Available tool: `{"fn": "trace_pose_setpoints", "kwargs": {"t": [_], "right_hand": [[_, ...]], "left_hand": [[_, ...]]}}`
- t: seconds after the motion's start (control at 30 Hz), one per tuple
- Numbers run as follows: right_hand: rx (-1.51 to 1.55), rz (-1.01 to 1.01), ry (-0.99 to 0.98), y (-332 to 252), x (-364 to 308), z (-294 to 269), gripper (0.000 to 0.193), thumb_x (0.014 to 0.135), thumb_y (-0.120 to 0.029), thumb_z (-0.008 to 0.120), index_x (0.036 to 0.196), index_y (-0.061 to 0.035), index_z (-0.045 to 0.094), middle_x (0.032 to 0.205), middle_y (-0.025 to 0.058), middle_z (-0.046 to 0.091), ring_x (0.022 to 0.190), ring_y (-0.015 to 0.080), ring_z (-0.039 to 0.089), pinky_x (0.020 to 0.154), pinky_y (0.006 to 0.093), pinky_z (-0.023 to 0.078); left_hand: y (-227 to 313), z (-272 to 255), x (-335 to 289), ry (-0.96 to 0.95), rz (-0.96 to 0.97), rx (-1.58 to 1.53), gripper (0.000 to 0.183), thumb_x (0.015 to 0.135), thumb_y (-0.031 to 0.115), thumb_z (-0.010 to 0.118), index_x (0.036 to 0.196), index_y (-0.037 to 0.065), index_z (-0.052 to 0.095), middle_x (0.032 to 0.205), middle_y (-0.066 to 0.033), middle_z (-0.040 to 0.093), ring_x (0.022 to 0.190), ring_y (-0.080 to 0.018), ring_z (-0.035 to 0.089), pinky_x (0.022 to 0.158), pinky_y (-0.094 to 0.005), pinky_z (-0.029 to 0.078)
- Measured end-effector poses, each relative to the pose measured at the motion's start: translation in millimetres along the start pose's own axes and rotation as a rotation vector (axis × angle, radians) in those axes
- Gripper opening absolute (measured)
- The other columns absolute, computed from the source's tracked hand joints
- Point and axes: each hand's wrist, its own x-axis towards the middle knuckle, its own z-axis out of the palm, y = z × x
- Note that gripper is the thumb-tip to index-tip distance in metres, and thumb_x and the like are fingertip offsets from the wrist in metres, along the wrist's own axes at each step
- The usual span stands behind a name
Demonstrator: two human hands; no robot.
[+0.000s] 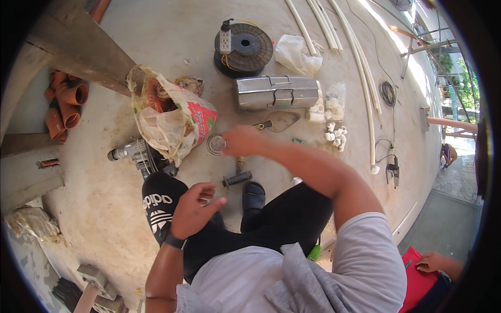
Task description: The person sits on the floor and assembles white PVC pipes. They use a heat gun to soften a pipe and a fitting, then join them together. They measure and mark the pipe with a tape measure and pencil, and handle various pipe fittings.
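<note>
The right hand [243, 141] is stretched out low over the floor [104, 193]. Its fingers are blurry, so I cannot tell how far apart they are or if they have hold of anything. The round metal thing [215, 144] is right at their tips, on the left side, and looks to be on the floor. The left hand [193, 213] is above the left knee, with its fingers a bit bent, the thumb spread away, and nothing in them.

A good way to handle something so round and low would be to pinch its rim on two sides and keep it flat. The left hand is free, so it could help keep it steady. The big plastic bag [175, 130] is just left of the right fingers, so a slow move should stop a bump.

That bag is open at the top, with some reddish stuff inside that I cannot make out. The silver toolbox [276, 94], past the right fingers, is shut, so its insides are hidden. Farther to their right, a clear bag [335, 99] has small white pipe bits in it. The white bag [298, 57], farthest away, hides what it holds.
</note>
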Motion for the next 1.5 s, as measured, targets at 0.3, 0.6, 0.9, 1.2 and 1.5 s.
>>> {"fn": "trace_pose_setpoints", "kwargs": {"t": [0.3, 0.6, 0.9, 1.2, 1.5], "right_hand": [[0.071, 0.742, 0.074, 227, -117, 67, 0.073, 0.074, -0.043, 0.08, 0.131, -0.0032, 0.059, 0.122, 0.0211, 0.069, 0.114, 0.0362, 0.066, 0.096, 0.0468, 0.053], [0.167, 0.925, 0.435, 232, -174, 222, 0.071, 0.073, -0.023, 0.079, 0.137, -0.01, 0.051, 0.118, 0.0182, 0.059, 0.109, 0.0382, 0.063, 0.088, 0.0531, 0.053], [0.384, 0.799, 0.639, 236, -181, 206, 0.023, 0.083, -0.005, 0.06, 0.106, -0.0047, 0.063, 0.106, 0.0232, 0.06, 0.097, 0.0438, 0.063, 0.083, 0.0521, 0.052], [1.013, 0.705, 0.885, 97, -222, 94, 0.028, 0.096, -0.026, 0.065, 0.107, -0.0005, 0.066, 0.069, 0.0061, 0.06, 0.06, 0.0161, 0.057, 0.056, 0.0334, 0.046], [1.977, 0.419, 0.253, -119, -360, -78, 0.045, 0.102, -0.048, 0.055, 0.105, -0.0044, 0.067, 0.068, 0.0012, 0.053, 0.048, 0.0092, 0.048, 0.042, 0.0258, 0.037]], "left_hand": [[-101, 137, 158, -0.297, 0.146, 1.325, 0.023, 0.092, 0.023, 0.061, 0.108, 0.009, 0.068, 0.105, -0.0135, 0.068, 0.095, -0.0314, 0.071, 0.079, -0.0444, 0.055], [-209, 204, 208, -0.071, 0.247, 1.603, 0.03, 0.093, 0.018, 0.056, 0.123, 0.012, 0.058, 0.099, -0.0112, 0.065, 0.083, -0.0276, 0.069, 0.066, -0.0417, 0.055], [-151, 150, 231, 0.084, -0.041, 1.486, 0.078, 0.092, 0.011, 0.057, 0.161, 0.018, 0.022, 0.093, -0.0144, 0.062, 0.067, -0.0261, 0.068, 0.059, -0.041, 0.055], [3, 156, 104, -0.209, -0.227, 0.47, 0.084, 0.093, 0.049, 0.068, 0.152, -0.001, 0.036, 0.124, -0.0215, 0.064, 0.104, -0.0359, 0.068, 0.09, -0.0399, 0.054], [206, 39, -81, -0.488, -0.681, -0.766, 0.04, 0.107, 0.05, 0.042, 0.114, 0.012, 0.055, 0.083, -0.0008, 0.058, 0.072, -0.016, 0.057, 0.069, -0.0371, 0.05]]}}
